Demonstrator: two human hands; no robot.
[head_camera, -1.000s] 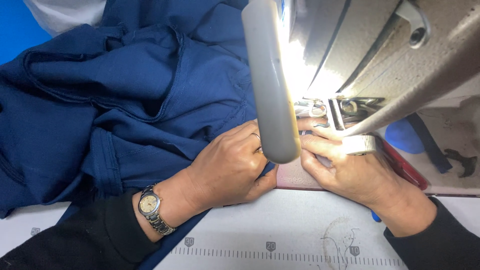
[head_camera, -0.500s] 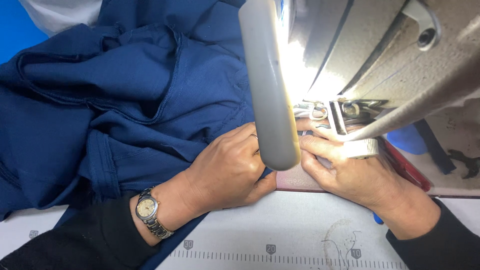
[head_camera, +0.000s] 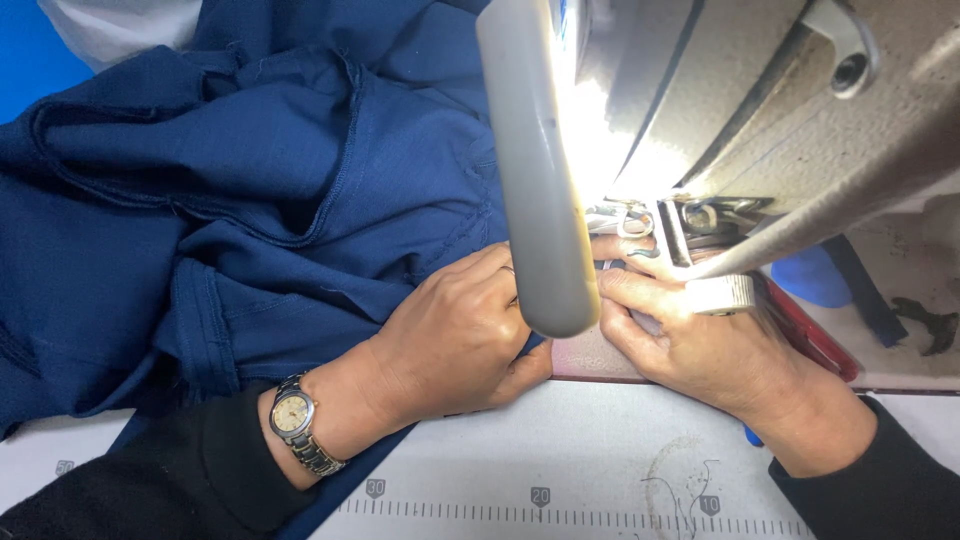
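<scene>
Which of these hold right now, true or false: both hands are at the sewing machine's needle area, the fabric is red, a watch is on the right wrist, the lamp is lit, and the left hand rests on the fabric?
1. Both hands are by the needle area of the sewing machine. True.
2. The fabric is red. False: it is dark blue.
3. The wristwatch is on the right wrist. False: it is on the left wrist.
4. A bright light shines under the machine head. True.
5. The left hand lies flat on the fabric. True.
6. The right hand is lifted clear of the table. False: it presses down beside the presser foot.
</scene>
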